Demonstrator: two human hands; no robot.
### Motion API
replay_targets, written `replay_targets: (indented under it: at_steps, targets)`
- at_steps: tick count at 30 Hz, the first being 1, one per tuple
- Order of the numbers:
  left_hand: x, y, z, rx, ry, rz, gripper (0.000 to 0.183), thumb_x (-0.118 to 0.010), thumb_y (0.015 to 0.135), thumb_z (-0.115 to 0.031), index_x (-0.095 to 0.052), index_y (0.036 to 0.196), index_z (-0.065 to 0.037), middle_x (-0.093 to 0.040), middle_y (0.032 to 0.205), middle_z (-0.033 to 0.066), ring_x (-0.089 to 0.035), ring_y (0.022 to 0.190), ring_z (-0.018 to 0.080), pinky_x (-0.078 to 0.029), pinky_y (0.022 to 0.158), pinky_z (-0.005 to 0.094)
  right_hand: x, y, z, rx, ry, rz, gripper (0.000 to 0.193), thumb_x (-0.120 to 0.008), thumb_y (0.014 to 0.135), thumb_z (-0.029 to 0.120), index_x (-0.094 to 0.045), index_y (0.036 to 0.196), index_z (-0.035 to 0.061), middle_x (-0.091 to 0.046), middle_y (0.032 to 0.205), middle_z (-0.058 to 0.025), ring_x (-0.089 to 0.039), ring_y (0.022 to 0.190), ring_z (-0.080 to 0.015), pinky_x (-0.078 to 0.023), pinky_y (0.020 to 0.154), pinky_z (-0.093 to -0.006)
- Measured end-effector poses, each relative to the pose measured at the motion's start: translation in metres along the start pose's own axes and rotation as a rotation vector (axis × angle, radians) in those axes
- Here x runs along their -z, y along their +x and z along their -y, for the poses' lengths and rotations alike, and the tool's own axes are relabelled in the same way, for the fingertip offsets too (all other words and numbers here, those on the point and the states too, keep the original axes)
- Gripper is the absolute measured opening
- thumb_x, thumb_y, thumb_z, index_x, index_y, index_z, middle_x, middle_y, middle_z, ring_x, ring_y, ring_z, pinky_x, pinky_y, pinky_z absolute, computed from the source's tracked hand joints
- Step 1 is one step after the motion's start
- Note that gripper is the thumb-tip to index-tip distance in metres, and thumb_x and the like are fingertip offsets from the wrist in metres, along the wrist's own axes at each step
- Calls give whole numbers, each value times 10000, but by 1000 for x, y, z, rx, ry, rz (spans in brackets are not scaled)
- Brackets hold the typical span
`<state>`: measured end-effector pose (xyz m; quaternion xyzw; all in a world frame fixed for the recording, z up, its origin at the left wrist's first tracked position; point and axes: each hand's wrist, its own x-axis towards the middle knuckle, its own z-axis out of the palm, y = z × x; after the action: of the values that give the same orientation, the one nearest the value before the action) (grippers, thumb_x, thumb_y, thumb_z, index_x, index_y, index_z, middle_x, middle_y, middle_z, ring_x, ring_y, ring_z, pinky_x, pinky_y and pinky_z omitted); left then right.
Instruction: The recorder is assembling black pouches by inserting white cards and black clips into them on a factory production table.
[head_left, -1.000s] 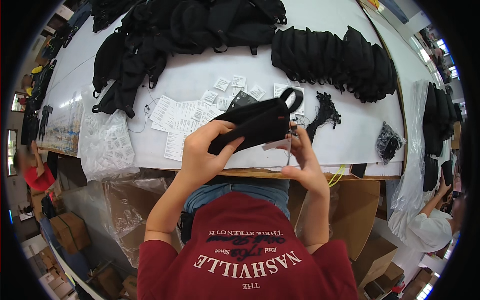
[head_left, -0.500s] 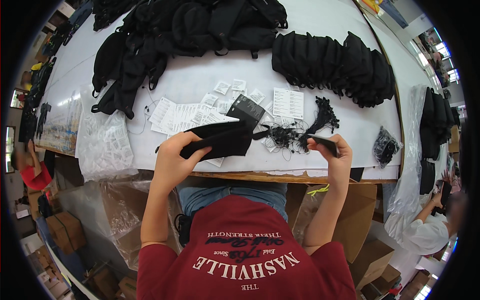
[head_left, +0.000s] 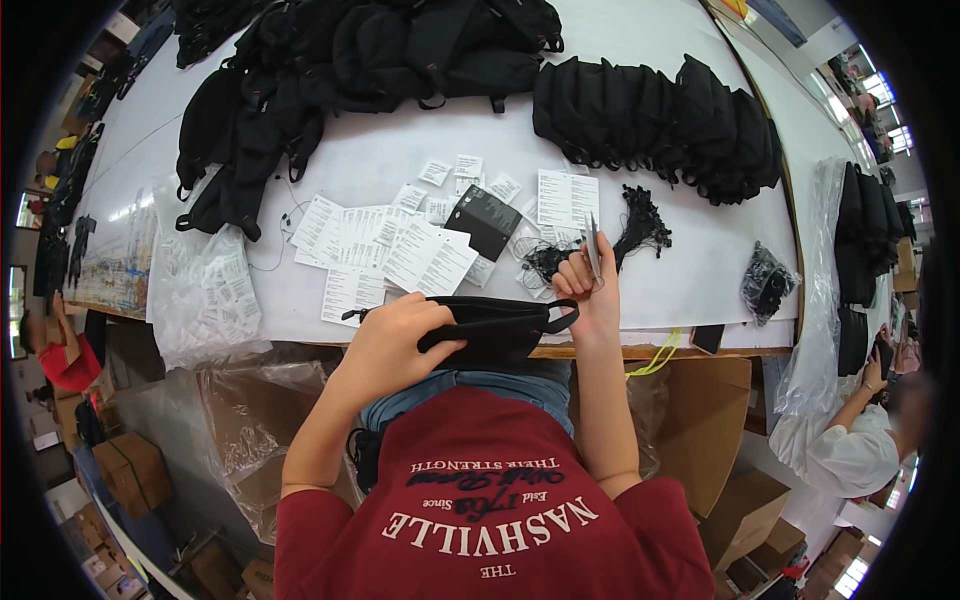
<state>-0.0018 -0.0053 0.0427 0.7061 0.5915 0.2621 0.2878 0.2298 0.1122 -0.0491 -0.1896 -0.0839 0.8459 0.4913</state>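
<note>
My left hand (head_left: pixel 405 342) grips a black zip pouch (head_left: pixel 495 332) at its left side, fingers wrapped over the fabric. The pouch hangs at the table's front edge, with a fabric loop (head_left: pixel 568 318) sticking out on its right. Just above that loop, my right hand (head_left: pixel 592 295) pinches a thin grey card (head_left: pixel 593 248), seen nearly edge-on. Whether a string is attached to the card, I cannot tell. Beyond the hands are black cards (head_left: pixel 485 222), white printed sheets (head_left: pixel 375 240), and a tangle of black strings (head_left: pixel 545 262) partly behind my right hand.
Heaped black bags (head_left: pixel 370 60) lie at the back left, a row of black pouches (head_left: pixel 650 125) at the back right. A plastic sack of white packets (head_left: pixel 210 290) rests on the left. Cardboard boxes (head_left: pixel 700 410) stand below the table. Co-workers (head_left: pixel 850 450) are at both sides.
The pouch has come down toward me, its loop now showing on the right. My right hand has moved left and turned the card upright, close to the pouch.
</note>
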Motion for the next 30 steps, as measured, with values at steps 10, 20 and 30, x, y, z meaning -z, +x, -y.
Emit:
replay_targets:
  at_steps: [10, 20, 30]
  targets:
    - [-8, 4, 1, -149, 31, 164, 180, -740, 709, -148, -622, 804, -51, -580, 819, 61, -565, 764, 234, -467, 663, 339, -61, -31, 19, 377, -1236, -79, 180, -717, 834, 170, -662, 781, 7, -552, 605, 31, -442, 555, -27, -359, 527, -195]
    - [-37, 7, 0, -432, 77, 96, 195, -715, 688, -100, -609, 837, -33, -561, 1185, 96, -529, 1060, 299, -462, 863, 371, -62, -62, 1, -18, -2293, 579, 270, -674, 805, 348, -705, 753, 85, -586, 575, -130, -576, 543, -305, -437, 520, -372]
    - [2, 63, 77, 176, -348, -240, 231, -616, 874, -249, -668, 962, -41, -674, 849, 62, -594, 745, 169, -474, 736, 307, -59, -77, 2, -241, -1999, 639, 323, -705, 774, 389, -694, 769, 67, -610, 613, -102, -587, 569, -284, -453, 549, -352]
